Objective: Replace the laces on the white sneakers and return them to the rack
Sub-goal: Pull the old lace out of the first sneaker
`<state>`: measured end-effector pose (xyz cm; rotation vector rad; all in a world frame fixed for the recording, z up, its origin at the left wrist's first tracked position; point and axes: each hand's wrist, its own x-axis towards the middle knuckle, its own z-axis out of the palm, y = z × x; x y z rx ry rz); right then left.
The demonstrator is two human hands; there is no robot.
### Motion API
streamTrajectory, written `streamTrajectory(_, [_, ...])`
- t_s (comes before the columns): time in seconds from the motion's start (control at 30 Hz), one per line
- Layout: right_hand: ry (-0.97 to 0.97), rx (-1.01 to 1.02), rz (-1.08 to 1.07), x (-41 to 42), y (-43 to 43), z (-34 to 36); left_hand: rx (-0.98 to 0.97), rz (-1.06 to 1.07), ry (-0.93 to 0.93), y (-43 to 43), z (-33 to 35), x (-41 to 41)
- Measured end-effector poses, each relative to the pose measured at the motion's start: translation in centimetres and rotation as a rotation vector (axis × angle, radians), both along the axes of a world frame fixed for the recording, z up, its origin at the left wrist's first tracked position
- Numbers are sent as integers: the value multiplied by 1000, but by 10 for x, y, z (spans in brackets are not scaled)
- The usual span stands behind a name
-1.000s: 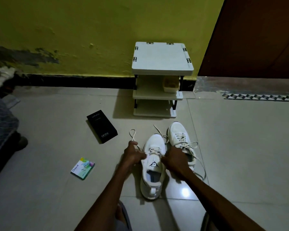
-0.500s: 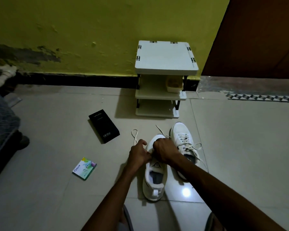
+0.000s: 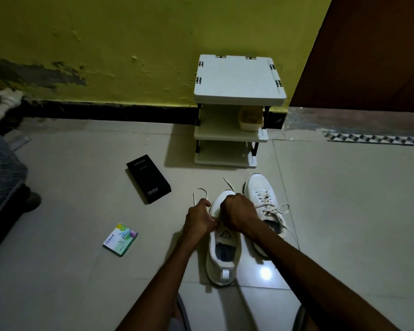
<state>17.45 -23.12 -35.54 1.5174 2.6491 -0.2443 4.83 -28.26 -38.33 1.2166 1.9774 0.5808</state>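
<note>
A box (image 3: 148, 179) and packet (image 3: 120, 239) are lying left; right hand (image 3: 238, 215), newly covering the near sneaker (image 3: 222, 254), and left hand (image 3: 200, 219) are pinching lace (image 3: 198, 191).

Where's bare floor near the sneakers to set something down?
Open tiles lie right of the laced sneaker toward the door, and between the black box and the green packet. Crowded around the near sneaker, where the left hand and right hand hold the laces.
</note>
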Motion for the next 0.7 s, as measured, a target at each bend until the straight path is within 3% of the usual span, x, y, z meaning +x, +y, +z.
streamTrajectory(0.07, [-135,42,103,-3,-3,-5,-10,-3,8,1,0,1])
streamTrajectory(0.37, [-236,126,263,-2,9,-12,31,-59,61,-2,3,2])
streamTrajectory(0.43, [-30,145,90,3,24,11,65,-87,91,-3,3,2])
streamTrajectory(0.57, [692,168,-589,28,51,42,88,-99,112,-7,1,1])
streamTrajectory(0.63, [1052,-126,-801,31,45,42,80,-92,103,-5,2,2])
streamTrajectory(0.7, [1399,-588,-917,28,37,33,73,-96,98,-4,1,4])
